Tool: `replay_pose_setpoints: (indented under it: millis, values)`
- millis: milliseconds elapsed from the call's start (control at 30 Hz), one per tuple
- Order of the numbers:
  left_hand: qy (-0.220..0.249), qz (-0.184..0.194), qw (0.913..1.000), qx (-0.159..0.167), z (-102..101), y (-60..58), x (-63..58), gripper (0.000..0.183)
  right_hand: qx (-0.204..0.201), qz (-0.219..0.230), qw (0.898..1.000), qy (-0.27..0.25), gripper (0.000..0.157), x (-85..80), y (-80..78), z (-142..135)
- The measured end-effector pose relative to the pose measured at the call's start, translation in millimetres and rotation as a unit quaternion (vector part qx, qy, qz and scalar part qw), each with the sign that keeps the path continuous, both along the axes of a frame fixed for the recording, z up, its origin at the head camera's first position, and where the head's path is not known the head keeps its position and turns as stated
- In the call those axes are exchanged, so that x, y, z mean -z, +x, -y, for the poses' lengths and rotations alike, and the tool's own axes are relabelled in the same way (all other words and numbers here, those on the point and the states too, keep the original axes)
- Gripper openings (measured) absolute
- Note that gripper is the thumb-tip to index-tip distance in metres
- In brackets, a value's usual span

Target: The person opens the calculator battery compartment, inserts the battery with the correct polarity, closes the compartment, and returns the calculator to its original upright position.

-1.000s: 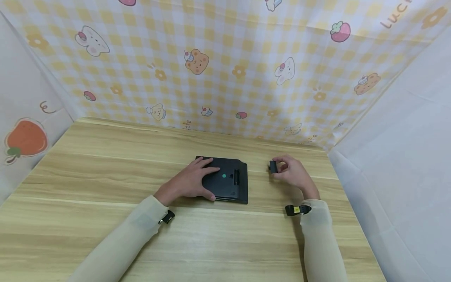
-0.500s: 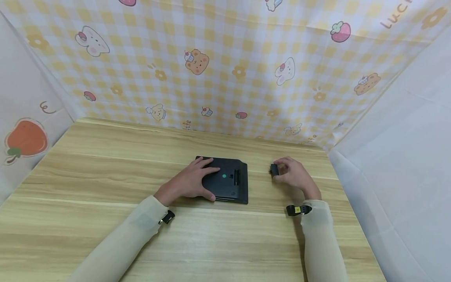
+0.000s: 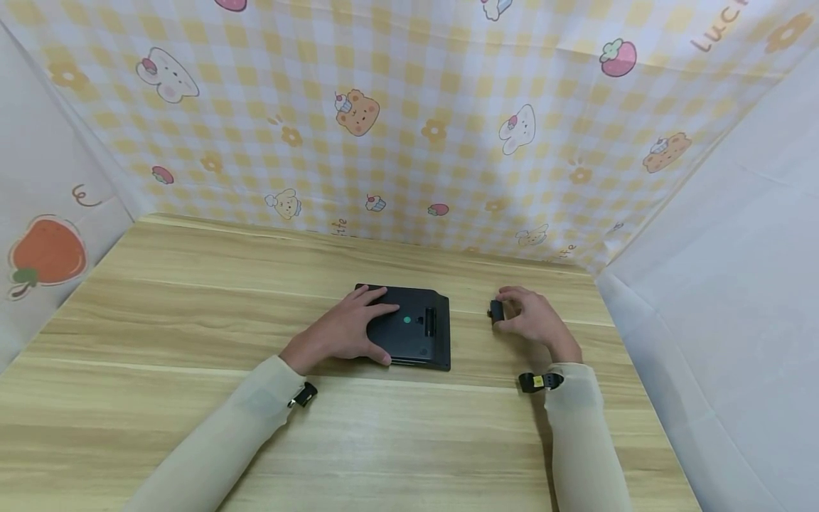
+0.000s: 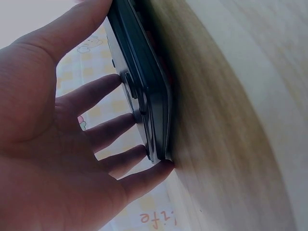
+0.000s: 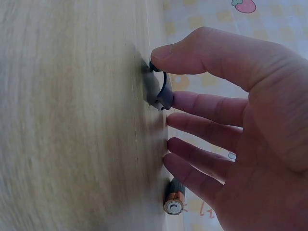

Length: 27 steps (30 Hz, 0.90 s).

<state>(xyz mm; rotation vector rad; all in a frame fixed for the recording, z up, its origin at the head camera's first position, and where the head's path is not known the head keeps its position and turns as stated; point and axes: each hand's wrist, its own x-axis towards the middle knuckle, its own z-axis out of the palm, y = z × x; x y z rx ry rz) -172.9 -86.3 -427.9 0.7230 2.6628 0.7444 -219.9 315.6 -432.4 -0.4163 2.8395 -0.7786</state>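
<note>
The left hand (image 3: pixel 343 330) is resting, fingers spread, on a black device (image 3: pixel 412 341) mid-frame; right of centre, the right hand (image 3: pixel 534 317) is pinching a small black piece (image 3: pixel 497 311). A battery (image 5: pixel 174 199) is lying low in the right wrist view.

black device (image 3: pixel 399 343) with a green dot (image 3: pixel 407 320), black small piece (image 3: pixel 497 311), copper and black battery (image 5: pixel 174 198), yellow and white checked cloth (image 3: pixel 409 171).

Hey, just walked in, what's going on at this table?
A person is handling a flat black device on the wooden table. The left hand rests spread on it, while the right hand pinches a small curved black piece off to its right. The device's upward side has a slot, and a battery lies near the right hand's fingertips.
</note>
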Motion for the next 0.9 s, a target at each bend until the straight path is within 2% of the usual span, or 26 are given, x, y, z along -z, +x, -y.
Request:
replay_pose_setpoints:
  millis: [433, 733, 900]
  values:
    - [0.003, 0.002, 1.0, -0.002, -1, 0.4, -1.0, 0.097, 0.0, 0.005, 1.0, 0.002, 0.065, -0.2, 0.4, -1]
    - [-0.001, 0.003, 1.0, -0.003, 0, 0.8, -1.9, 0.097, 0.018, 0.026, 0.999, -0.013, 0.086, -8.0, 2.8, -5]
    - [0.0, 0.004, 1.0, -0.002, 0, 0.7, -2.2, 0.097, 0.024, 0.01, 1.0, -0.009, 0.093, -16.5, 4.5, -12]
